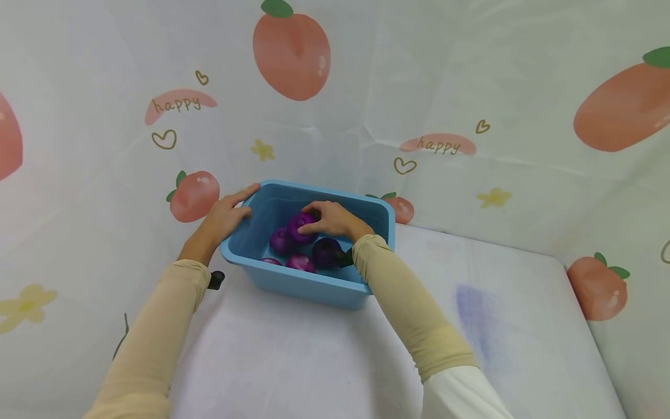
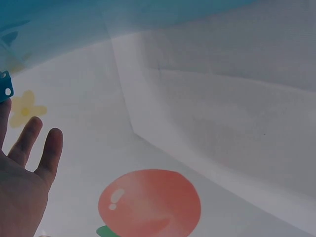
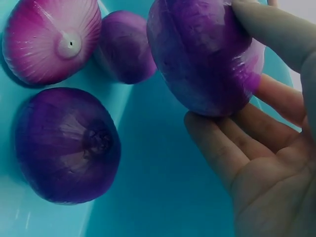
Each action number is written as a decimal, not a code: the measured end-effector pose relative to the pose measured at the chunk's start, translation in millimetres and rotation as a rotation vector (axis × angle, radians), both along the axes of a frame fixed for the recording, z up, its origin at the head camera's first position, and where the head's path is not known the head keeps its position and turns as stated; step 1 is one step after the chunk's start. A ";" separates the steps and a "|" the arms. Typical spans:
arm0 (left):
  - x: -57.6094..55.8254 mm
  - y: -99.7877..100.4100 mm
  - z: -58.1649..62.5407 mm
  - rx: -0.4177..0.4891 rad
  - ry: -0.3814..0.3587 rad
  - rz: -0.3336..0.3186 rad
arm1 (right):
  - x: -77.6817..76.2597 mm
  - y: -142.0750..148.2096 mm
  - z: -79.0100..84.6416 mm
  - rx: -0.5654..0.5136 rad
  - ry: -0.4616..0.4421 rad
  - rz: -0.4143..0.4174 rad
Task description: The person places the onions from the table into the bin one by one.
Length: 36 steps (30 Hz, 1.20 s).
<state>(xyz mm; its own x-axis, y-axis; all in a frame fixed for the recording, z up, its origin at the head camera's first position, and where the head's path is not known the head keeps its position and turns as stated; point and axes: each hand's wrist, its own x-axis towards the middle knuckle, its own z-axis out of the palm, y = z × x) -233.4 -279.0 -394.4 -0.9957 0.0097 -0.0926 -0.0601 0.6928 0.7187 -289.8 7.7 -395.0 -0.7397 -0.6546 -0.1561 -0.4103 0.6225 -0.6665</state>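
A light blue plastic basin [image 1: 314, 289] stands on the white surface, with several purple onions inside. My right hand [image 1: 335, 220] reaches into it and holds one glossy purple onion [image 3: 202, 59] between thumb and fingertips. Nearest to that hand lie a dark purple onion [image 3: 66, 145], a pinker onion [image 3: 52, 42] and a smaller onion [image 3: 126, 47]. At the basin's left rim rests my left hand [image 1: 222, 218], thumb toward the inside. In the left wrist view its visible fingers [image 2: 48, 153] are straight and spread, beneath the blurred blue rim; the thumb is out of sight there.
Behind the basin hangs a white backdrop [image 1: 361, 75] printed with red fruit, hearts and flowers. White table surface [image 1: 523, 291] with a faint purple stain [image 1: 478, 320] extends to the right. A black wrist mount [image 1: 216, 280] shows beside the left wrist.
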 end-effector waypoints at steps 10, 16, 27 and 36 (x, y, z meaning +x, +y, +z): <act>3.3 -0.2 0.0 -0.005 -0.010 0.002 | 4.5 -0.1 0.8 0.012 -0.024 0.000; 4.8 -0.4 1.5 -0.002 -0.010 0.003 | 6.7 -0.5 3.1 0.013 -0.044 0.011; 0.0 4.2 -3.3 0.021 0.010 0.001 | 2.3 7.4 -6.6 -0.005 -0.070 -0.016; 5.9 3.7 -7.9 -0.028 -0.015 -0.019 | 7.7 5.9 -10.4 -0.025 -0.061 -0.019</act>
